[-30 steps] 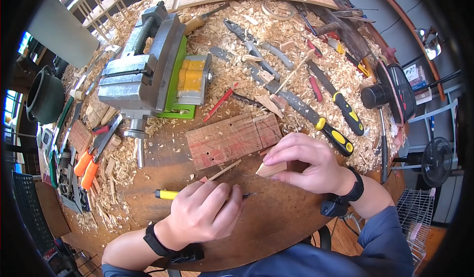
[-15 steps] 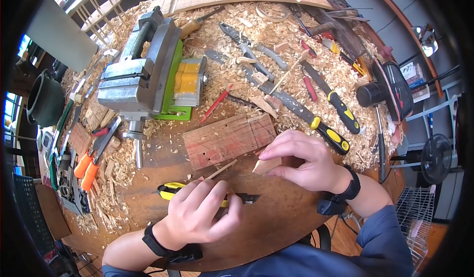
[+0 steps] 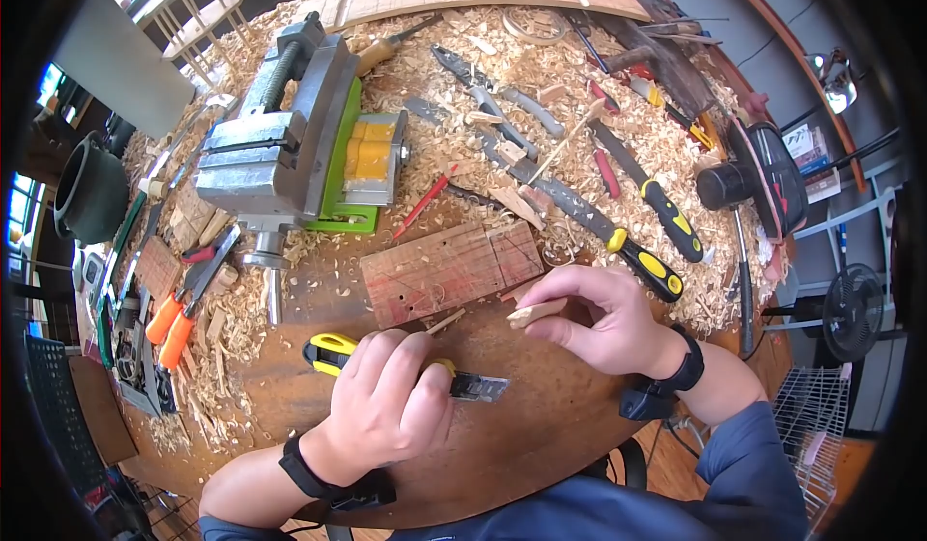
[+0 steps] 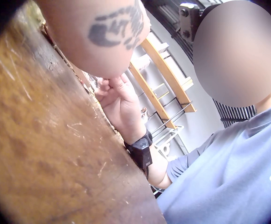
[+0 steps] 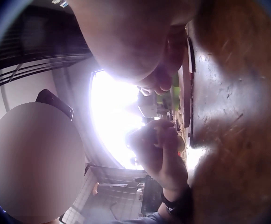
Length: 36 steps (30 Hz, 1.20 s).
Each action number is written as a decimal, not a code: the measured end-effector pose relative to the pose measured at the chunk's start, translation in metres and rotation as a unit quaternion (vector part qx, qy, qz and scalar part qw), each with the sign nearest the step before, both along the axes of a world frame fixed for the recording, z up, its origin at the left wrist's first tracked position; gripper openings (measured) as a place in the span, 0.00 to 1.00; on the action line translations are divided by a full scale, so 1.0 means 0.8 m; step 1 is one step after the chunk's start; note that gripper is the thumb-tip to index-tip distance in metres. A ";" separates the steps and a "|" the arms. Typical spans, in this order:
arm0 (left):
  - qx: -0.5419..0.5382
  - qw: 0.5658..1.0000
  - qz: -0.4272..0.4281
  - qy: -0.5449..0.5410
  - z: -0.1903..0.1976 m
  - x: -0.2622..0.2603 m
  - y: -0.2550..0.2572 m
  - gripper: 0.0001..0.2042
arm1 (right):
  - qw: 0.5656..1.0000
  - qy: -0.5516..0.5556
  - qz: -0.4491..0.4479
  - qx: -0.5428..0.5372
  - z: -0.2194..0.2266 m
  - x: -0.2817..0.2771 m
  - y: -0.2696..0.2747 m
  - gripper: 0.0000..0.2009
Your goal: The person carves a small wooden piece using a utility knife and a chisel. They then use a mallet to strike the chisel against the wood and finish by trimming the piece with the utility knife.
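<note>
In the head view the left hand [image 3: 391, 396] has its fingers curled round a yellow utility knife [image 3: 333, 352], whose blade [image 3: 481, 387] points right. To its right, the right hand [image 3: 608, 324] pinches a small pale wood piece [image 3: 537, 313] between thumb and fingers, its tip towards the left. A gap separates blade and wood. A thin wooden stick [image 3: 446, 322] shows just behind the left hand. The right hand [image 4: 119, 100] appears beyond the left forearm in the left wrist view; the left hand [image 5: 156, 144] is dim in the right wrist view.
A metal vise [image 3: 251, 169] stands at the left on a green base. Behind the hands lies a red-marked board [image 3: 449, 273]. Shavings [image 3: 425, 155] cover the back, among a saw with a yellow-black handle [image 3: 649, 267], a red pencil [image 3: 425, 203] and a mallet [image 3: 724, 186]. Orange-handled tools [image 3: 174, 336] lie left.
The knife has turned in the left hand, so that its blade and yellow body show more. The wood piece in the right hand has tilted, and the right fingers have shifted slightly.
</note>
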<state>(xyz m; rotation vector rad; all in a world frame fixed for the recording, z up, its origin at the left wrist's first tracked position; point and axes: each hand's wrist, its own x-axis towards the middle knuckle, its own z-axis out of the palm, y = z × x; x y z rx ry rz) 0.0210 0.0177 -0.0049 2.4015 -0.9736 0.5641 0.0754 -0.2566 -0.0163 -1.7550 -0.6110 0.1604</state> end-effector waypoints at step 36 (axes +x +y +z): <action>0.075 0.992 -0.043 -0.094 0.028 0.004 0.011 0.21 | 0.985 0.150 0.088 -0.016 0.018 -0.026 0.013 0.15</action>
